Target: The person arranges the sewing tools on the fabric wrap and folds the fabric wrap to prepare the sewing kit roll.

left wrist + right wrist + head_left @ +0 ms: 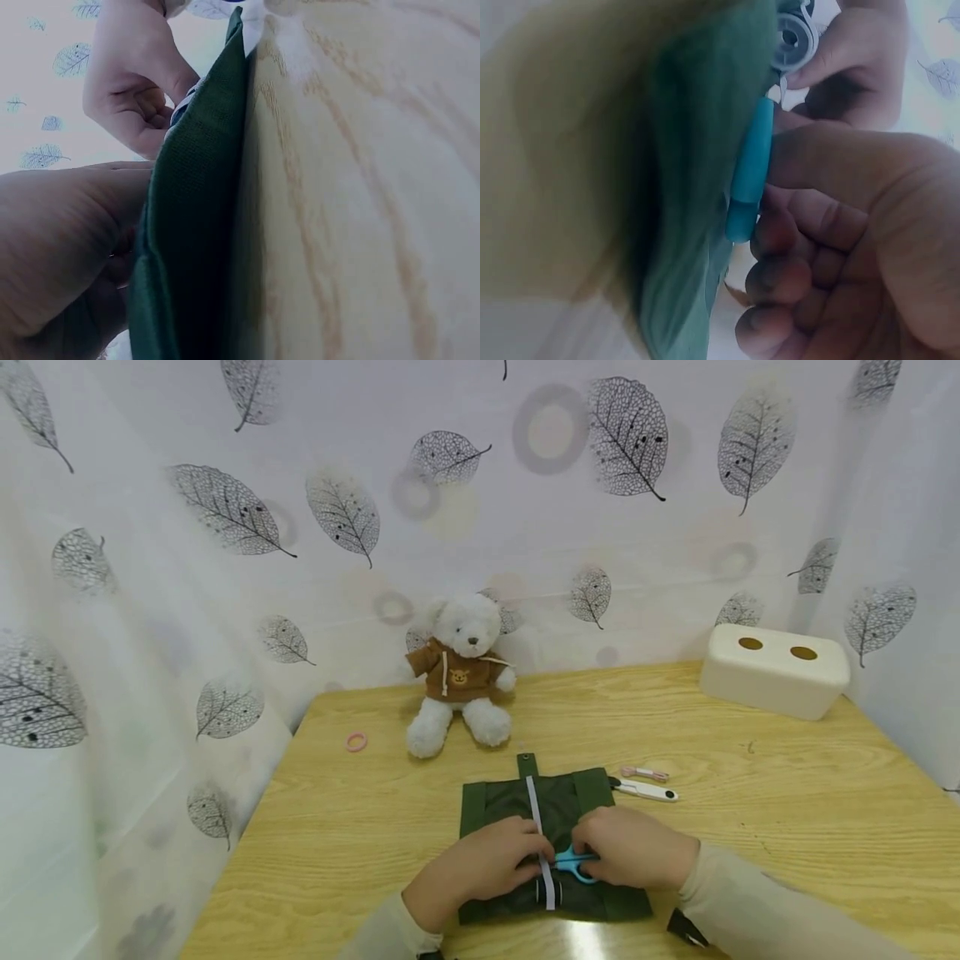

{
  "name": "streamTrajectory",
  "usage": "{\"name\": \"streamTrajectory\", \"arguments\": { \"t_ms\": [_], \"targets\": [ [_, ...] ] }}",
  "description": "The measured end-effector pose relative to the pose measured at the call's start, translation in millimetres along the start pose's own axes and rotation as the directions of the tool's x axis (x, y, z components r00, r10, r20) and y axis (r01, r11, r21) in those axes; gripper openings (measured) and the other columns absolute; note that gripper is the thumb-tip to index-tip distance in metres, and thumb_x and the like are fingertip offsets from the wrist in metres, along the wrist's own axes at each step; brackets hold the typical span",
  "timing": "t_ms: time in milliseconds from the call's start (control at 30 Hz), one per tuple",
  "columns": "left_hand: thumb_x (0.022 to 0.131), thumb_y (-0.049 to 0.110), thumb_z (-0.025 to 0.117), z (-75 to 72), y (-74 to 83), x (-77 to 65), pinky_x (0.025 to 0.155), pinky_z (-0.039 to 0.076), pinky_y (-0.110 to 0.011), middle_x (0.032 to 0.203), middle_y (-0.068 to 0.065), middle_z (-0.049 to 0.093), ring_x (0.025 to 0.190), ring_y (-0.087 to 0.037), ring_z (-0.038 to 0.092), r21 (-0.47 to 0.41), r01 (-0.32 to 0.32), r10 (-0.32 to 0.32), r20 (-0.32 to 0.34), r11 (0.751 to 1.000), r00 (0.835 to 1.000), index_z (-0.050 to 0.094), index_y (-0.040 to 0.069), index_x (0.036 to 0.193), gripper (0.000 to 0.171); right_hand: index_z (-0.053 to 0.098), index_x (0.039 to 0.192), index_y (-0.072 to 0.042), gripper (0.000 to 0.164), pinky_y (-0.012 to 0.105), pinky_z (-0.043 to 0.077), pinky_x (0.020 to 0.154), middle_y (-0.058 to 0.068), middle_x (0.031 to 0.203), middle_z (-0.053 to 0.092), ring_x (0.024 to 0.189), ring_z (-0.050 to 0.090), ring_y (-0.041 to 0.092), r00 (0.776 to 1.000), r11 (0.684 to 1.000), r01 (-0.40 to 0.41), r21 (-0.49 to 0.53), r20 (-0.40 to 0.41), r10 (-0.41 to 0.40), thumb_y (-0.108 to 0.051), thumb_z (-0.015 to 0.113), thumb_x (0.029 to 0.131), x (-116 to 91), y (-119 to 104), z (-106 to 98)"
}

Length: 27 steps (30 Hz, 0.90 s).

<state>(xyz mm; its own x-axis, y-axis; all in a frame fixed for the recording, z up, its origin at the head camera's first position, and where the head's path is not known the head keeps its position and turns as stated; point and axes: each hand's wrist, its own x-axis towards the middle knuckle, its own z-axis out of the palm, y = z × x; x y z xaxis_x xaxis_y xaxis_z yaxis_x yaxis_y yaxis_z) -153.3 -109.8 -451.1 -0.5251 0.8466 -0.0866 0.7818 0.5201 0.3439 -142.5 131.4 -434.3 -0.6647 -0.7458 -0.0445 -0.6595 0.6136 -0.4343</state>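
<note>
A dark green fabric roll [489, 803] lies spread on the table, a white strap [533, 795] running down its middle. My right hand [633, 847] pinches the light blue handles of small scissors [572, 861], whose tips point left at the strap. With curled fingers my left hand [495, 860] holds the strap beside those tips; its fingertips are partly hidden. Just below, a dark thread spool [542, 893] sits under the strap. In the right wrist view, the scissors' handle [751, 169] stands between thumb and fingers, and the spool's pale end [792, 41] shows near the left hand.
Right of the fabric lie a white-handled tool [647, 790] and a small pink bundle [645, 773]. A white teddy bear [461, 681] in a brown hoodie sits behind. A pink ring [356, 742] lies left, and a cream box [772, 681] stands back right.
</note>
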Motion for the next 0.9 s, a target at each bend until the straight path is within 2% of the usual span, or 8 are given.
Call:
{"name": "streamTrajectory", "arguments": {
  "t_ms": [200, 467, 600, 733, 800, 867, 900],
  "targets": [
    [0.099, 0.02, 0.068, -1.2, 3.1, 0.0, 0.085, 0.046, -0.013, 0.107, 0.012, 0.064, 0.099, -0.001, 0.058, 0.027, 0.003, -0.003, -0.007, 1.0, 1.0, 0.072, 0.023, 0.114, 0.016, 0.07, 0.08, -0.018, 0.012, 0.019, 0.041, 0.056, -0.016, 0.077, 0.053, 0.062, 0.043, -0.001, 1.0, 0.999, 0.028, -0.025, -0.011, -0.028, -0.012, 0.079, 0.085, 4, -3, 4],
    [0.098, 0.02, 0.069, 0.4, 4.0, 1.4, 0.083, 0.045, -0.013, 0.107, 0.013, 0.064, 0.097, -0.001, 0.057, 0.056, 0.024, -0.023, -0.009, 0.998, 1.0, 0.071, 0.023, 0.114, 0.016, 0.071, 0.08, -0.018, 0.012, 0.018, 0.041, 0.055, -0.016, 0.078, 0.057, 0.061, 0.044, -0.002, 0.999, 0.999, 0.041, -0.031, -0.014, -0.042, -0.012, 0.08, 0.085, 8, -5, 7],
    [0.1, 0.02, 0.066, 2.1, 3.3, 1.0, 0.084, 0.046, -0.013, 0.109, 0.012, 0.064, 0.099, -0.002, 0.058, 0.057, 0.017, -0.016, -0.01, 0.998, 1.0, 0.072, 0.022, 0.116, 0.017, 0.072, 0.084, -0.019, 0.008, 0.019, 0.044, 0.058, -0.017, 0.08, 0.056, 0.064, 0.046, -0.003, 0.999, 0.999, 0.043, 0.024, 0.002, -0.043, -0.017, 0.078, 0.088, 7, 1, 7],
    [0.101, 0.017, 0.063, -0.1, 2.0, 1.4, 0.087, 0.048, -0.016, 0.109, 0.009, 0.065, 0.101, -0.003, 0.059, 0.051, 0.017, -0.016, -0.011, 0.999, 1.0, 0.073, 0.021, 0.118, 0.02, 0.072, 0.089, -0.019, 0.004, 0.021, 0.047, 0.061, -0.017, 0.083, 0.059, 0.068, 0.05, -0.003, 0.999, 0.997, 0.04, 0.069, -0.032, -0.038, -0.02, 0.074, 0.093, 0, 13, -2],
    [0.101, 0.016, 0.063, -2.3, 1.1, 2.4, 0.088, 0.049, -0.017, 0.109, 0.009, 0.065, 0.101, -0.003, 0.06, 0.064, 0.03, -0.029, -0.014, 0.998, 0.999, 0.074, 0.023, 0.119, 0.022, 0.072, 0.09, -0.019, 0.004, 0.024, 0.049, 0.063, -0.017, 0.085, 0.061, 0.07, 0.051, -0.003, 0.998, 0.998, 0.021, 0.051, -0.066, -0.018, -0.021, 0.073, 0.094, -4, 19, -10],
    [0.1, 0.015, 0.064, -4.6, -0.2, 4.1, 0.087, 0.049, -0.019, 0.108, 0.009, 0.065, 0.099, -0.004, 0.06, 0.085, 0.048, -0.047, -0.011, 0.995, 0.999, 0.074, 0.025, 0.119, 0.024, 0.073, 0.09, -0.021, 0.004, 0.031, 0.054, 0.073, -0.018, 0.082, 0.06, 0.069, 0.05, -0.003, 0.994, 1.0, -0.015, 0.019, -0.106, 0.017, -0.021, 0.073, 0.094, -9, 25, -17],
    [0.1, 0.015, 0.064, -5.7, -0.8, 5.2, 0.087, 0.05, -0.02, 0.108, 0.009, 0.064, 0.099, -0.004, 0.06, 0.093, 0.058, -0.058, -0.005, 0.994, 0.998, 0.074, 0.026, 0.119, 0.024, 0.073, 0.091, -0.02, 0.003, 0.033, 0.053, 0.073, -0.017, 0.082, 0.059, 0.069, 0.049, -0.003, 0.992, 0.999, -0.038, 0.005, -0.122, 0.038, -0.021, 0.074, 0.093, -12, 28, -20]
  ]
}}
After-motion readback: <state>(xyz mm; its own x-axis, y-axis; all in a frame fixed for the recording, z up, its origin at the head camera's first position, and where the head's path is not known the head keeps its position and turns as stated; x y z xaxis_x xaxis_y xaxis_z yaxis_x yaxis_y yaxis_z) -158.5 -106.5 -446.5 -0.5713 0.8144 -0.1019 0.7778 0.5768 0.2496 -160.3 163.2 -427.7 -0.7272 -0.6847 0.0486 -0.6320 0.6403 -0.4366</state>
